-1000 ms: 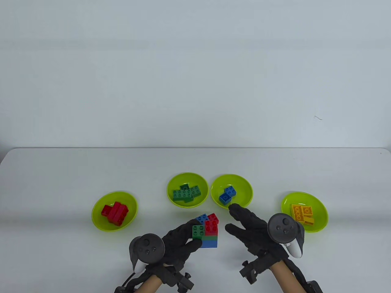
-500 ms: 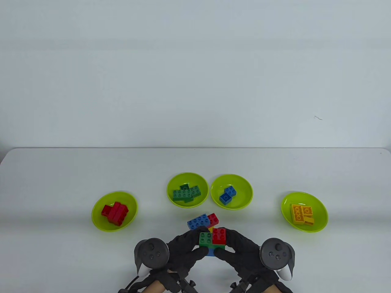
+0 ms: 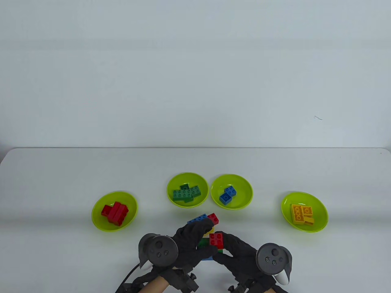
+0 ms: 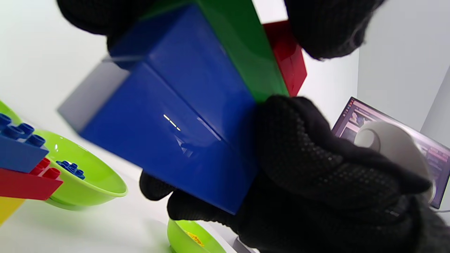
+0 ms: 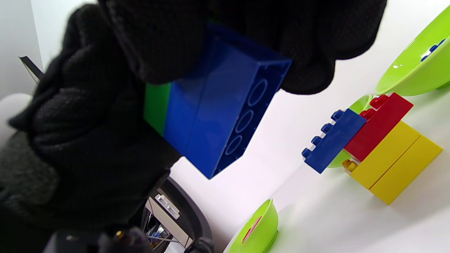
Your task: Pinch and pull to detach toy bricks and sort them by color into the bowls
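Brick cluster (image 3: 210, 244) held between both hands, above table (image 3: 61, 171), near front edge.

Table view: left hand (image 3: 191, 244) curled over cluster's left side, fingers wrapped across top; right hand (image 3: 235, 253) pinches red brick (image 3: 216, 239) on cluster's right. Second brick stack (image 3: 204, 220) on table just beyond left fingertips.

Left wrist view: blue bricks (image 4: 168, 130) fill frame, green brick (image 4: 242, 52) above, gloved fingers clamped around.

Right wrist view: fingers curled over blue block (image 5: 225, 102); bowl rim (image 5: 415, 70) at right.
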`<state>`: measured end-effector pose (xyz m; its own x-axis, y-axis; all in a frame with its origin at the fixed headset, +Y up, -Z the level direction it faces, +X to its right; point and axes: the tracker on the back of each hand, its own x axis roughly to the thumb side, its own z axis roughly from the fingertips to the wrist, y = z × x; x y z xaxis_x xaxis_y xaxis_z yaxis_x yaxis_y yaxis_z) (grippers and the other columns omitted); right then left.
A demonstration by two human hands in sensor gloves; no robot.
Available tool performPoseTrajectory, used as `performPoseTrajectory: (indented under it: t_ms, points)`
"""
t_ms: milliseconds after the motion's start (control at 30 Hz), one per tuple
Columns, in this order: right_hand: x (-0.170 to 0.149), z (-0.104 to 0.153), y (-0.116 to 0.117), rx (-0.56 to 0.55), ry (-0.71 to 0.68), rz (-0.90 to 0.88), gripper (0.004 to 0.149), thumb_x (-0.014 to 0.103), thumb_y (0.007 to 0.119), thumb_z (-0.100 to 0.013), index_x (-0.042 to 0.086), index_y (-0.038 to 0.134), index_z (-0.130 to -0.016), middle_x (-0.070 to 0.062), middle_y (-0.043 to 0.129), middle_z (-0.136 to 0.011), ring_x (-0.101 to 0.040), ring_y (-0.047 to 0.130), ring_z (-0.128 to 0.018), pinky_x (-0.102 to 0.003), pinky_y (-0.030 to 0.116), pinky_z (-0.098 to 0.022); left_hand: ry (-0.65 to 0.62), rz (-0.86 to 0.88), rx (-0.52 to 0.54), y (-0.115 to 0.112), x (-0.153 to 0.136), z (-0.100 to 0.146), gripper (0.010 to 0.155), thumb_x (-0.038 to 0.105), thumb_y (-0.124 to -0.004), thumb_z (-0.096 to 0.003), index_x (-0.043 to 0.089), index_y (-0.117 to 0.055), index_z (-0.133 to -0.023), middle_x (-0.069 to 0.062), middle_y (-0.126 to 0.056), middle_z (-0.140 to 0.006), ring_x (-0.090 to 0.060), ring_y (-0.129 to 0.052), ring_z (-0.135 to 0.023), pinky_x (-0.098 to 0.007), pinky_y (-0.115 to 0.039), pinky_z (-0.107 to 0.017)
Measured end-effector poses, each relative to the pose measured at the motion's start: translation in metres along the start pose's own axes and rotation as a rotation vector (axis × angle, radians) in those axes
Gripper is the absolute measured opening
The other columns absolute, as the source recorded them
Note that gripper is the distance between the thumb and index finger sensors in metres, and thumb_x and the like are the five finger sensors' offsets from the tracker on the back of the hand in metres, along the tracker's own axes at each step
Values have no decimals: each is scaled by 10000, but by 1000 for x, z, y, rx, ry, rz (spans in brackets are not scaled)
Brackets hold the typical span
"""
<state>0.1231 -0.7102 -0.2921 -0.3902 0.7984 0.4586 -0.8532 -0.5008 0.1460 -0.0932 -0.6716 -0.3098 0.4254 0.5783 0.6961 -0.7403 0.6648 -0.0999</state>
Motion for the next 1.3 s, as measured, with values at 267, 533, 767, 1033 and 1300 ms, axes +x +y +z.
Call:
performPoseTrajectory:
  t_ms: [267, 533, 767, 1033, 1300]
  points:
    - [3, 0, 2, 5, -2, 9, 613, 313, 804, -450, 15, 686, -972, -237, 806, -919, -443, 858, -784, -579, 657, -632, -94, -175, -9, -4, 16, 0, 652, 423, -745, -479, -29, -707, -947, -293, -840, -824, -432, -891, -702, -581, -694, -562]
    - [5, -1, 3, 15, -11, 30, 613, 324, 798, -447, 12, 700, -965, -230, 825, -899, -428, 875, -768, -567, 673, -629, -56, -105, -16, 0, 15, -1, 637, 401, -734, -479, -50, -723, -929, -307, -860, -793, -437, -908, -669, -590, -703, -543]
    - [3, -2, 4, 12, 7, 6, 611, 327, 800, -445, 21, 701, -965, -221, 826, -900, -419, 877, -769, -563, 677, -629, -80, -168, 2, 0, 17, 0, 640, 395, -737, -473, -51, -724, -932, -308, -859, -799, -442, -905, -677, -591, -699, -547]
    - [0, -2, 4, -10, 24, -6, 612, 341, 795, -457, 24, 694, -971, -218, 819, -903, -415, 874, -765, -558, 675, -628, -176, -355, 45, 0, 27, 1, 643, 408, -745, -464, -4, -698, -955, -264, -845, -836, -402, -900, -712, -556, -706, -573]
    - [-4, 1, -7, -53, 18, 21, 613, 334, 803, -453, 22, 697, -969, -224, 816, -905, -424, 870, -766, -564, 672, -627, -38, -283, 119, 31, -4, 0, 643, 374, -731, -488, -4, -636, -1000, -281, -777, -911, -434, -837, -795, -569, -657, -621]
